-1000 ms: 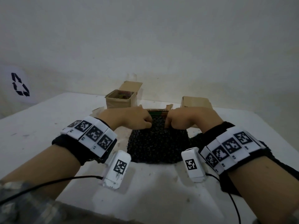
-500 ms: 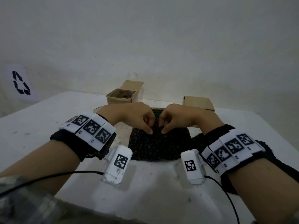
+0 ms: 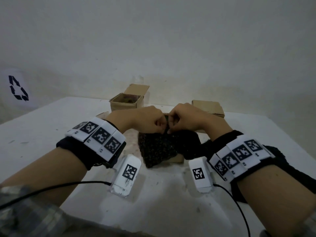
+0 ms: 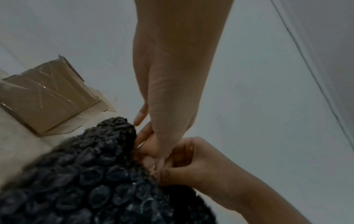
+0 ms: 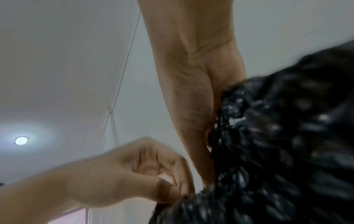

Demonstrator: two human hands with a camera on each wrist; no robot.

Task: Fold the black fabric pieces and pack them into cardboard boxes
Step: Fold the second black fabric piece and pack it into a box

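A bumpy black fabric piece (image 3: 158, 148) hangs lifted over the white table (image 3: 42, 127), and its bottom edge droops onto a bit of brown cardboard (image 3: 177, 159). My left hand (image 3: 161, 125) and right hand (image 3: 171, 124) meet at its top edge, and each pinches the fabric between thumb and fingers. The left wrist view shows the fabric (image 4: 86, 174) bunched below my left hand (image 4: 147, 145), with the right hand (image 4: 172, 165) pinching beside it. In the right wrist view the fabric (image 5: 277, 151) is blurred against my right hand (image 5: 209, 145), with the left hand (image 5: 178, 192) gripping its edge.
An open cardboard box (image 3: 126, 104) with something inside stands at the back left. A closed box (image 3: 207, 108) sits at the back right, seen taped in the left wrist view (image 4: 47, 98). More dark fabric (image 3: 290, 170) lies under my right forearm. A recycling sign (image 3: 18, 88) is on the wall.
Both hands have risen and drawn together, lifting the fabric's top edge off the table. The piece now hangs bunched, and cardboard shows under its lower edge.
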